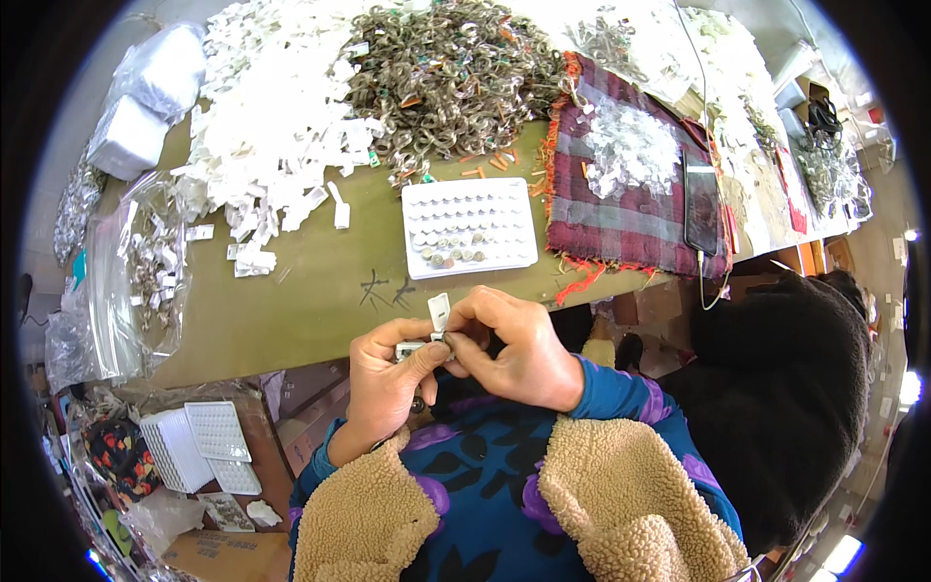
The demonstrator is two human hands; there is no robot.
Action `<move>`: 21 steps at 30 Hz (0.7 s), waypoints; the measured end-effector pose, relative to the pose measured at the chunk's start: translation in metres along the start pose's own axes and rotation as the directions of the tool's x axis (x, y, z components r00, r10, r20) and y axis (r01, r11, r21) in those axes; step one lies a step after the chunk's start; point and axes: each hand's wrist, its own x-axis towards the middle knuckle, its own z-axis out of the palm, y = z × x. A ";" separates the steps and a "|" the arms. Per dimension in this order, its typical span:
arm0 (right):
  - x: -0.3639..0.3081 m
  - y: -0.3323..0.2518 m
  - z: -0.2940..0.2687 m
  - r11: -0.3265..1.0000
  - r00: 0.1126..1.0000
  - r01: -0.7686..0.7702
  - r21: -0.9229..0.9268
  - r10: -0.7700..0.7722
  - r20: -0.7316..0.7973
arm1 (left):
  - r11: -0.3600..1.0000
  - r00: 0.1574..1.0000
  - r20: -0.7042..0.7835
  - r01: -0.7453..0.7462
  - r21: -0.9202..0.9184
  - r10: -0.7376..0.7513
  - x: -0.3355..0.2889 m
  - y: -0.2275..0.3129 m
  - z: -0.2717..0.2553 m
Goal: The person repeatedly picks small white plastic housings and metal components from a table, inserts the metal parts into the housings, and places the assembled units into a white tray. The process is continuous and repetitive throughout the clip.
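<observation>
Close to my body, just off the table's front edge, my left hand [383, 383] grips a small white plastic case [439, 308] with its flap standing up. The thumb and bent fingers of my right hand [524, 351] press together against the case's side; whatever lies between them is hidden. Beyond my hands lies a white tray [485, 264] with rows of round wells. Several small round metallic pieces [449, 261] sit in its nearer rows. Part of the case is covered by my fingers.
Behind the tray are a heap of loose white plastic pieces [267, 126] and a heap of dark looped pieces [456, 82]. A plaid cloth [592, 223] holds clear bits [630, 145] and a phone [700, 204] with a cable. At left lies a filled plastic bag [145, 262].
</observation>
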 end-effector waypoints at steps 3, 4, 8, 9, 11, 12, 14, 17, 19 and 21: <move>0.013 0.019 -0.031 0.889 0.931 0.216 -0.403 -0.312 -0.190 | 0.989 0.997 0.055 0.059 -0.134 -0.052 0.010 0.001 -0.001; 0.018 0.027 -0.038 0.876 0.901 0.170 -0.451 -0.323 -0.289 | 0.983 0.997 0.067 0.058 -0.176 -0.047 0.014 0.001 -0.001; 0.039 0.055 -0.052 0.780 0.910 0.190 -0.597 -0.368 -0.190 | 0.965 0.989 0.113 0.120 -0.233 -0.096 0.026 0.000 0.001; 0.042 0.059 -0.053 0.743 0.920 0.203 -0.637 -0.368 -0.137 | 0.962 0.987 0.116 0.138 -0.237 -0.113 0.028 0.000 0.001; 0.045 0.063 -0.053 0.708 0.924 0.224 -0.670 -0.373 -0.086 | 0.958 0.984 0.121 0.158 -0.237 -0.132 0.031 0.000 0.002; 0.046 0.064 -0.052 0.711 0.920 0.230 -0.664 -0.381 -0.090 | 0.957 0.982 0.124 0.168 -0.238 -0.142 0.032 0.000 0.002; 0.047 0.063 -0.053 0.740 0.914 0.244 -0.627 -0.392 -0.106 | 0.951 0.980 0.130 0.181 -0.249 -0.153 0.033 0.000 0.001; 0.052 0.061 -0.058 0.791 0.922 0.236 -0.564 -0.365 -0.126 | 0.944 0.976 0.153 0.194 -0.268 -0.157 0.035 0.000 -0.001; 0.057 0.062 -0.062 0.776 0.934 0.233 -0.586 -0.347 -0.089 | 0.934 0.974 0.159 0.205 -0.293 -0.164 0.036 0.000 -0.001; 0.062 0.063 -0.064 0.724 0.930 0.246 -0.645 -0.364 -0.054 | 0.915 0.972 0.155 0.220 -0.339 -0.176 0.037 0.000 -0.001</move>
